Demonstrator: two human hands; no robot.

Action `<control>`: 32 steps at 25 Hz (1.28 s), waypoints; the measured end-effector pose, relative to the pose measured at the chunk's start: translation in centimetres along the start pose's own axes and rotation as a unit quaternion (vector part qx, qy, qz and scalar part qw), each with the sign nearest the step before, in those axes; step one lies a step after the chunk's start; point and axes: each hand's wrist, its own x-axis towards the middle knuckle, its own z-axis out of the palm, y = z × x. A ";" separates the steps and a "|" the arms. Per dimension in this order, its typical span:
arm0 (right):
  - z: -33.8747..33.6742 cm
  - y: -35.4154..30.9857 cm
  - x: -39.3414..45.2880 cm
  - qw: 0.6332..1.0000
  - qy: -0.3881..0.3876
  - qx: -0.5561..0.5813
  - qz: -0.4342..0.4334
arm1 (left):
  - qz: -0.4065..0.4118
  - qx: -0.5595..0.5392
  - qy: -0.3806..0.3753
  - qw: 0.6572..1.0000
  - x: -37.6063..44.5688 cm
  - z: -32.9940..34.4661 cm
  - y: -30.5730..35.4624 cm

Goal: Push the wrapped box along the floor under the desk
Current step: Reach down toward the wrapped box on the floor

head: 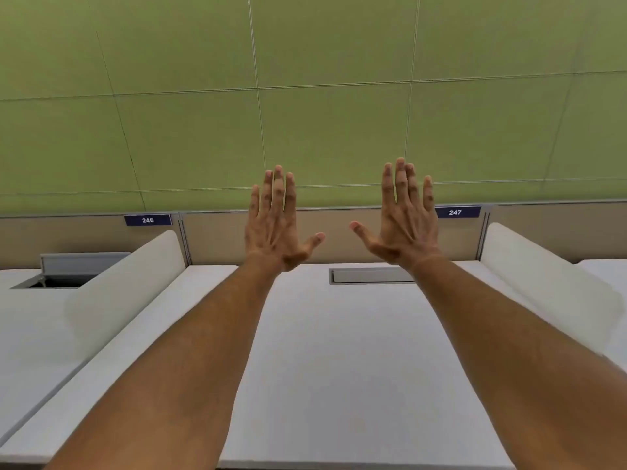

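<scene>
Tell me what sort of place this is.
Probably an open-plan office or study hall: white desks split by side dividers, numbered seat labels 246 and 247 on a low partition, and a cable hatch in the desktop.

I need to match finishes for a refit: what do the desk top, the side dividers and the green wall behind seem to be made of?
Desk top: likely matte white laminate, flat and even, no grain. Side dividers: smooth white panels with rounded corners, maybe frosted plastic or coated board. Green wall: large matte panels split by thin seams, possibly fabric-faced; texture is too blurred to tell.
</scene>
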 end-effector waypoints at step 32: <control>-0.5 11.5 -44.0 0.954 -0.289 -0.024 0.079 | 0.084 -0.100 -0.291 0.948 -39.1 3.7 20.4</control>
